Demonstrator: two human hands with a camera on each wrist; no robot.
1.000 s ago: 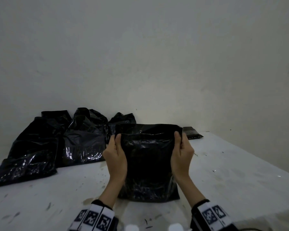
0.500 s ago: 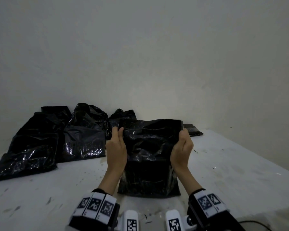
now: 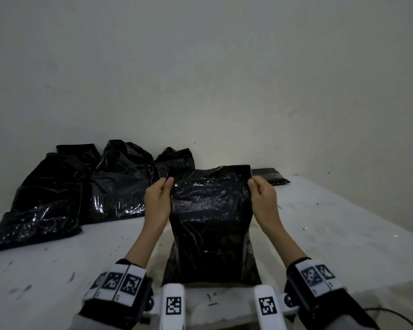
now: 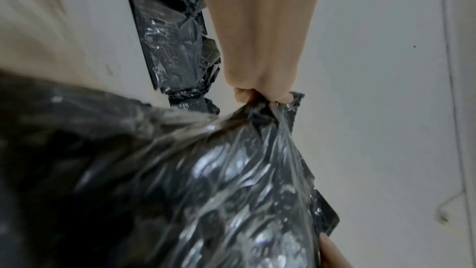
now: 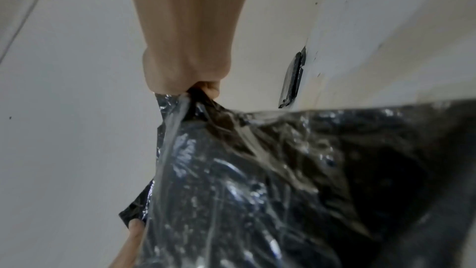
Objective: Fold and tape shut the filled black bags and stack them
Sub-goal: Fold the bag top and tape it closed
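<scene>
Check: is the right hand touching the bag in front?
Touching. The head view shows the right hand pinching the bag's top corner; the right wrist view confirms.

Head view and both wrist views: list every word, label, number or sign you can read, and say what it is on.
No readable words or numbers in any view.
Wrist bands: square black-and-white code patterns only, no letters.
White tabs near the bottom edge: the same kind of code squares, no text.
Black bag held by the left hand and right hand: plain glossy plastic, no print visible.
Bags at the back: no print visible.
</scene>
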